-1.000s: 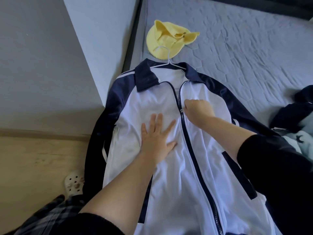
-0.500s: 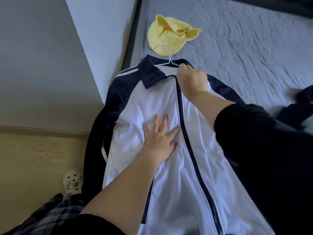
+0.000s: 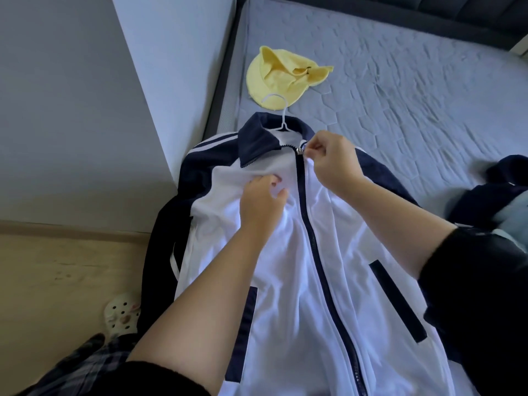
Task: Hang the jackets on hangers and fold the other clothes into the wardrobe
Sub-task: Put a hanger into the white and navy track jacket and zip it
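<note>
Head view: a white-and-navy track jacket [image 3: 285,267] lies front-up on the bed [image 3: 400,95], zipped to the collar, with the hook of a white wire hanger [image 3: 281,110] poking out toward a yellow hat [image 3: 274,78]. The right hand [image 3: 334,158] pinches the zipper pull [image 3: 301,150] in a tight fingertip grip; the left hand [image 3: 261,201] bunches white chest fabric just left of the zip. The cloth looks soft, light and slippery, so lifting by the hook seems best. No writing is readable.

The grey bedcover [image 3: 400,95] lies bare across the upper right of the frame, leaving open passage there. The yellow hat [image 3: 274,78] crowds the hanger hook [image 3: 278,107] from above. The pale panel [image 3: 177,67] at upper left hems in the jacket [image 3: 285,267] sleeve, and a blurred dark heap [image 3: 503,190], probably clothes, blocks the right edge.
</note>
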